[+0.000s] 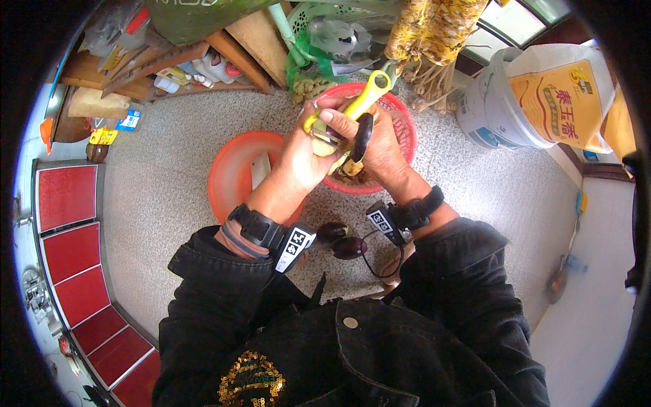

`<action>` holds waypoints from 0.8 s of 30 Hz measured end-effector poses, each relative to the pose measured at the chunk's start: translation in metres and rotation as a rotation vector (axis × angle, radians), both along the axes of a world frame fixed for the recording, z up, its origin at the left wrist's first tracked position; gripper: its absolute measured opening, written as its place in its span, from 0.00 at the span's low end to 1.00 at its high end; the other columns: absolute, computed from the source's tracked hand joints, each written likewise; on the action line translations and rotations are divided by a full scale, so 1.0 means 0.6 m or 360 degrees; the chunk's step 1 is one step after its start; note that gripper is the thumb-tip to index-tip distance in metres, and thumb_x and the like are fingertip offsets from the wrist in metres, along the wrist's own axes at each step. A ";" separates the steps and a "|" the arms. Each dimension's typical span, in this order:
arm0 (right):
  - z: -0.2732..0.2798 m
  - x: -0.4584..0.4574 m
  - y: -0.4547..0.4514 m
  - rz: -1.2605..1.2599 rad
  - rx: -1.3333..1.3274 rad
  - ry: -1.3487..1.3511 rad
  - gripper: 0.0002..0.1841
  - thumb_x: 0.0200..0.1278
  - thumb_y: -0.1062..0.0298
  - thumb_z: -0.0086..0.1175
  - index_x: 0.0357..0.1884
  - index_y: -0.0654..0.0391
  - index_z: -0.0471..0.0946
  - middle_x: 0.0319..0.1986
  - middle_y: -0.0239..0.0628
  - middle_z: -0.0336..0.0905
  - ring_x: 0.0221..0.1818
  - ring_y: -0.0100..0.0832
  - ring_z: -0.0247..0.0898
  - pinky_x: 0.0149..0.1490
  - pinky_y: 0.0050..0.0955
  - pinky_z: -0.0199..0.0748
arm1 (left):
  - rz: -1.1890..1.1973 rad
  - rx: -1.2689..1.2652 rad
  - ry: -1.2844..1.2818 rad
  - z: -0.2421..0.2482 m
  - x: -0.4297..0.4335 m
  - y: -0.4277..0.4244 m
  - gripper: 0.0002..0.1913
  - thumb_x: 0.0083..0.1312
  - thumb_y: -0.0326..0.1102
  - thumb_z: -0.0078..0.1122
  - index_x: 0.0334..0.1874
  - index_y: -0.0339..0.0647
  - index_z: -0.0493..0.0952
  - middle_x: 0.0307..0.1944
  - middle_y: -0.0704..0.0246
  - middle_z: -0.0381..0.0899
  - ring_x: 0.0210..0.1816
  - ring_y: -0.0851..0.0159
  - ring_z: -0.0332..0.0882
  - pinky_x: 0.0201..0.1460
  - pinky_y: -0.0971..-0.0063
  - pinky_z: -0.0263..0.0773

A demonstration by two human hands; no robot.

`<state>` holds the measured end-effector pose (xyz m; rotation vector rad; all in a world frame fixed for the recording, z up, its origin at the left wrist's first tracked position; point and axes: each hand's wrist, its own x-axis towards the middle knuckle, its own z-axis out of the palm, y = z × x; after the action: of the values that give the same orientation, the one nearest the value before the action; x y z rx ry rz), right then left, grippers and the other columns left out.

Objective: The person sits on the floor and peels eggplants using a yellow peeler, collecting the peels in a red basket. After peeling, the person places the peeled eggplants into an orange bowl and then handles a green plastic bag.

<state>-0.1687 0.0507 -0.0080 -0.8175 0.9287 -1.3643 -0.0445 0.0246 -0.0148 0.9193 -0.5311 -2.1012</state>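
My right hand point(379, 137) holds a yellow peeler point(362, 99), its thumb across the handle and the ring end pointing up and right. The peeler's head lies at a partly peeled eggplant point(324, 146), pale green where the skin is off, which my left hand point(300, 147) grips. A dark purple, glossy eggplant part point(362, 137) shows against my right palm; whether it belongs to the same eggplant cannot be told. Beneath the hands stands a pink-red plastic basket point(407, 122) with peels and scraps inside. Two dark eggplants point(333, 232) point(350, 248) lie on the floor nearer my body.
An orange plastic basin point(229, 173) with a pale flat object stands left of the basket. Ginger point(311, 87) and garlic bulbs point(430, 96) lie beyond it. A white bucket point(491, 112) bearing a printed sack is at right; wooden shelves point(168, 66) with bottles are at upper left.
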 end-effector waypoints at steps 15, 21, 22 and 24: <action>-0.057 -0.049 -0.038 -0.0287 0.0390 -0.0132 0.13 0.63 0.62 0.62 0.37 0.64 0.79 0.31 0.37 0.82 0.29 0.28 0.77 0.33 0.25 0.76 | -0.0242 -0.0060 0.0051 0.010 0.008 0.003 0.21 0.75 0.52 0.45 0.57 0.43 0.70 0.46 0.66 0.79 0.41 0.66 0.78 0.39 0.70 0.75; -0.058 -0.059 -0.052 -0.0686 0.0102 0.1113 0.14 0.59 0.65 0.67 0.37 0.65 0.79 0.29 0.34 0.82 0.30 0.22 0.74 0.36 0.24 0.73 | -0.0145 0.0009 0.0193 -0.007 0.014 -0.021 0.23 0.75 0.53 0.41 0.54 0.39 0.73 0.45 0.59 0.80 0.43 0.63 0.78 0.41 0.70 0.75; -0.055 -0.058 -0.052 -0.0664 0.0124 0.0982 0.14 0.59 0.65 0.67 0.37 0.65 0.79 0.29 0.33 0.82 0.30 0.22 0.75 0.36 0.24 0.73 | -0.0128 0.0061 0.0225 -0.012 0.017 -0.025 0.23 0.75 0.53 0.40 0.53 0.38 0.73 0.45 0.58 0.80 0.43 0.62 0.78 0.42 0.69 0.75; -0.046 -0.055 -0.046 -0.0594 0.0171 0.0858 0.14 0.61 0.63 0.65 0.38 0.64 0.79 0.29 0.33 0.82 0.31 0.22 0.75 0.37 0.23 0.73 | -0.0068 0.0157 0.0225 -0.018 0.023 -0.031 0.22 0.76 0.51 0.39 0.54 0.39 0.73 0.46 0.58 0.80 0.44 0.59 0.77 0.47 0.66 0.75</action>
<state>-0.2017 0.0230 -0.0354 -0.9840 1.6256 -1.4165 -0.0308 0.0060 -0.0259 0.8122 -0.3802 -2.2281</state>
